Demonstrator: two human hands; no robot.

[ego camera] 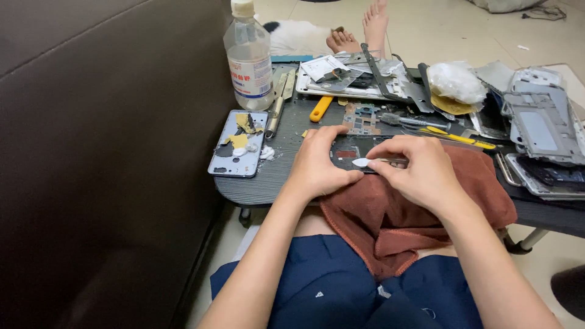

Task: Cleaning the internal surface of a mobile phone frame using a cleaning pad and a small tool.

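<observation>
Nearest to the camera are the person's blue shorts (341,286) and 2 bare forearms that reach forward over a brown cloth (414,213), which hangs from the edge of the small dark table (256,183) onto the lap.

On this cloth lies the opened phone body (356,149), dark, with its inner parts visible. The left hand (320,161) lies over its left end, fingers bent and closed around the edge, the thumb pressing near the lower side, so it holds the body steady. The right hand (420,170) has its thumb and first fingers pinched together on a small white pick (361,162), and the tip of the pick touches the lower edge of the phone body. The other fingers of this hand are curled; I cannot tell if they touch something.

In my judgement the step in hand is prying or scraping along the edge of the body. The next move, I think, calls for a flat angle of the pick and light force, while the left hand keeps a firm grip, because the pick can slip.

A little further, left of the hands, lies a grey back cover (237,143) with yellow and white scraps. Beyond are an orange-handled tool (320,108), a clear bottle (250,58), and many metal frames (539,125) to the right. At the far end are somebody's bare feet (359,30)
</observation>
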